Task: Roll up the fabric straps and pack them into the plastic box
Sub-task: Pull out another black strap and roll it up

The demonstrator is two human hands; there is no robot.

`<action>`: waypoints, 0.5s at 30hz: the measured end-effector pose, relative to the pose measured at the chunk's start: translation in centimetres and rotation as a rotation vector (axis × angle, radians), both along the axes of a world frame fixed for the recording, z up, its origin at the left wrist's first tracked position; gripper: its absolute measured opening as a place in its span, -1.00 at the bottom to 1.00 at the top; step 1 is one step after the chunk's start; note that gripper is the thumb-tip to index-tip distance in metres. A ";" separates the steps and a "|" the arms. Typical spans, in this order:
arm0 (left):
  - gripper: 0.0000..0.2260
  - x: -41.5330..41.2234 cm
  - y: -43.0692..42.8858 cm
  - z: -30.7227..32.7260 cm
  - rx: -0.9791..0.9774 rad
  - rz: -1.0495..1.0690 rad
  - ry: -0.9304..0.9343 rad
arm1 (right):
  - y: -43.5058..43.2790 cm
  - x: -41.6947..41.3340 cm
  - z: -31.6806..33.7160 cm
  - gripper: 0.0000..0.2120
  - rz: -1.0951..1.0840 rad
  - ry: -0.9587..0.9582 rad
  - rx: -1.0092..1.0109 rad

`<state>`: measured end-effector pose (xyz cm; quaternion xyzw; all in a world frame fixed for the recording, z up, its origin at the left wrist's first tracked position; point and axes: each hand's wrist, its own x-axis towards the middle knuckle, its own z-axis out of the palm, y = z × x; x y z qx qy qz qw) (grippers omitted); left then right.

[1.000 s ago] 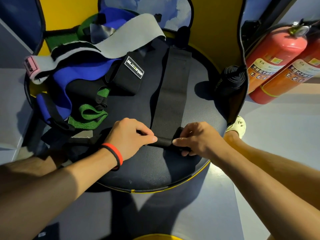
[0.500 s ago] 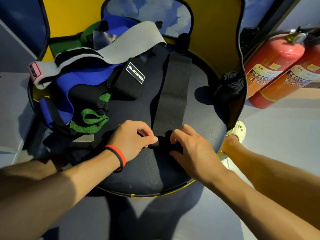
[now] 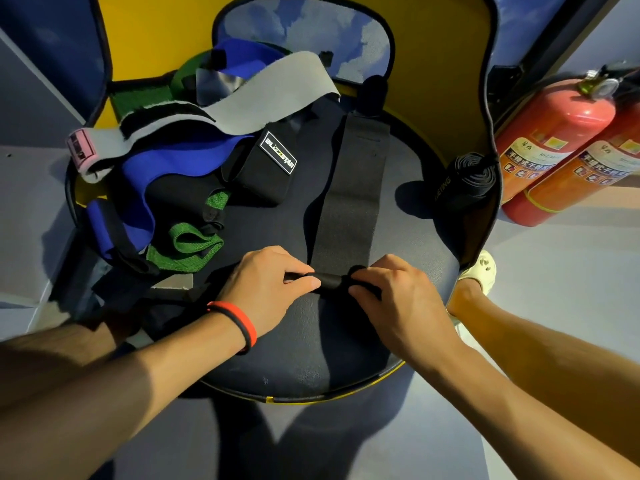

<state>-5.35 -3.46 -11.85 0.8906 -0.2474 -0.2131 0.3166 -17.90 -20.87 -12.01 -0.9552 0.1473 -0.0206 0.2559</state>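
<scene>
A long black fabric strap [image 3: 349, 199] lies lengthwise on the round dark seat [image 3: 311, 348]. Its near end is rolled into a small tight roll [image 3: 329, 280]. My left hand [image 3: 263, 285] pinches the left end of that roll with thumb and fingers. My right hand [image 3: 391, 292] grips the right end, fingers curled over it. A finished black roll [image 3: 465, 181] stands at the seat's right edge. Several loose straps lie heaped at the left: grey [image 3: 256, 98], blue [image 3: 166, 168], green [image 3: 188, 247] and a black one with a white label [image 3: 266, 171]. No plastic box is in view.
Two red fire extinguishers [image 3: 561, 140] lean on the floor at the right. A yellow and blue backrest [image 3: 433, 57] rises behind the seat. A foot in a pale shoe [image 3: 481, 271] stands just right of the seat. Grey floor surrounds it.
My right hand came back onto the right end of the roll and curled over it. The roll has grown slightly and sits a little farther up the strap. My left hand kept its pinch.
</scene>
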 end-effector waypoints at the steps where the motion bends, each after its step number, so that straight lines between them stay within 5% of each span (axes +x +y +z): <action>1: -0.83 0.1 -0.1 0.1 0.003 -0.001 -0.009 | 0.0 0.1 -0.1 -0.82 -0.005 -0.007 -0.002; 9: -0.78 1.0 -0.8 0.5 0.088 0.046 -0.006 | -0.7 0.7 -0.6 -0.90 -0.124 -0.050 0.084; 15: -0.76 1.1 -1.2 0.6 0.067 0.062 0.053 | -1.7 1.1 -0.1 -0.81 -0.143 0.087 0.174</action>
